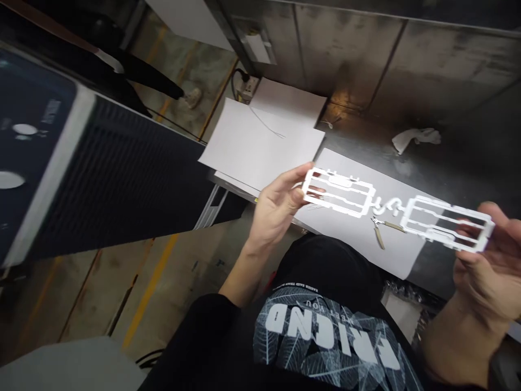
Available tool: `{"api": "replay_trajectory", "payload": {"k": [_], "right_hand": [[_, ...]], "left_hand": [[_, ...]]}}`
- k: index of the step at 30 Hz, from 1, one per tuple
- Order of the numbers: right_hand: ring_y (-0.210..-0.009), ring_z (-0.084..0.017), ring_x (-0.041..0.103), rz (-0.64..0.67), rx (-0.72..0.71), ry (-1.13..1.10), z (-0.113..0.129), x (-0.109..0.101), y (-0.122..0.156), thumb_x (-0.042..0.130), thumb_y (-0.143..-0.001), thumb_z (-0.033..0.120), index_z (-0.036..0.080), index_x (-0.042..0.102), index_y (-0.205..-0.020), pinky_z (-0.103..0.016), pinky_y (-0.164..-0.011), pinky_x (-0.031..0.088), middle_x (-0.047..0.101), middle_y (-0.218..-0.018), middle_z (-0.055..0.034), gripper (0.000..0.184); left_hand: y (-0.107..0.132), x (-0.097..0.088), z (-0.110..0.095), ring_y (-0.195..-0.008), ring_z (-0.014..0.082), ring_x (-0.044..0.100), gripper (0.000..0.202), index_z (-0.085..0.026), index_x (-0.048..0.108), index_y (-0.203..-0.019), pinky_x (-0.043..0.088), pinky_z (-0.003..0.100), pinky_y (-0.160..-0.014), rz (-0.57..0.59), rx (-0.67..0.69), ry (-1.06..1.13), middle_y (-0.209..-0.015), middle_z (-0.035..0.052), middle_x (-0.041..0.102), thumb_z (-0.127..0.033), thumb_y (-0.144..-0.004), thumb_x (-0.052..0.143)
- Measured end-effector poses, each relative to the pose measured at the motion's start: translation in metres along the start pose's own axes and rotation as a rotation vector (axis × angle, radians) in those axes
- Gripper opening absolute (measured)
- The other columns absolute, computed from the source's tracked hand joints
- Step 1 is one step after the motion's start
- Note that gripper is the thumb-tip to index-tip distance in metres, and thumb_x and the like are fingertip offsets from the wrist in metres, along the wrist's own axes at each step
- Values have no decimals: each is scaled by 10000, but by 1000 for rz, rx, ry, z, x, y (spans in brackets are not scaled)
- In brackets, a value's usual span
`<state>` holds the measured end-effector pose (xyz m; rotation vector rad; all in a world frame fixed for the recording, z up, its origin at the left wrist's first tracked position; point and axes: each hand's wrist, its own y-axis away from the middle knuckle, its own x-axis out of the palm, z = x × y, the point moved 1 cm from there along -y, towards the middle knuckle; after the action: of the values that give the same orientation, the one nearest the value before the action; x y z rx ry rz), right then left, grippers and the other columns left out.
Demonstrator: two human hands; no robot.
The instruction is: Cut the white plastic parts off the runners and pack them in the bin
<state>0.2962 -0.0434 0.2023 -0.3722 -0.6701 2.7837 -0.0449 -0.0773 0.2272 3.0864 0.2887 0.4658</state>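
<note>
I hold a white moulded plastic piece (396, 209) level in front of me: two open rectangular frames joined by a thin curly runner in the middle. My left hand (277, 203) pinches the left frame's end with thumb and fingers. My right hand (486, 260) grips the right frame's end from below and behind. The piece hangs above a white paper sheet (354, 233) on a dark metal worktable (448, 163). Small cutting pliers (380, 231) lie on that sheet, just under the runner.
More white sheets (260, 144) are stacked at the table's left end, by a wall socket (248, 87). A crumpled white cloth (415, 137) lies further back. A big dark machine with a ribbed panel (101, 179) stands left. Yellow lines mark the concrete floor (134, 293).
</note>
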Motion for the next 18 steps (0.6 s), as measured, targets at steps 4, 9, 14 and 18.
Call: {"api": "replay_trajectory", "payload": {"k": [4,9,14,18], "right_hand": [[-1097,-343,787,72,-41,-90,20,10,-3,1033,-655,316,340,790,-1277,-501,-764,747,800,-1234,-66,668],[-994,-289,817,159,-70,-140,27,9,-4,986,-748,252,331,750,-1341,-436,-730,751,777,-1307,-53,644],[-1198,-306,759,184,-83,-202,28,10,-3,954,-805,321,321,742,-1348,-445,-806,756,759,-1348,-15,583],[-1219,-314,749,159,-72,-197,28,11,-4,959,-797,356,353,760,-1310,-471,-815,746,764,-1337,3,551]], "left_hand": [[0,-4,6,-1091,237,788,461,-306,743,-1326,672,377,-961,-32,-7,-56,-1351,69,753,-523,-924,804],[-1,-9,11,-1006,183,799,418,-309,762,-1284,671,319,-963,-45,21,-74,-1357,47,754,-509,-921,812],[-2,-12,13,-1029,178,799,406,-365,768,-1279,684,241,-901,-73,13,-79,-1372,17,748,-505,-903,831],[-3,-14,14,-1016,150,795,394,-407,772,-1259,677,183,-854,-40,18,-47,-1361,-15,745,-499,-884,851]]}}
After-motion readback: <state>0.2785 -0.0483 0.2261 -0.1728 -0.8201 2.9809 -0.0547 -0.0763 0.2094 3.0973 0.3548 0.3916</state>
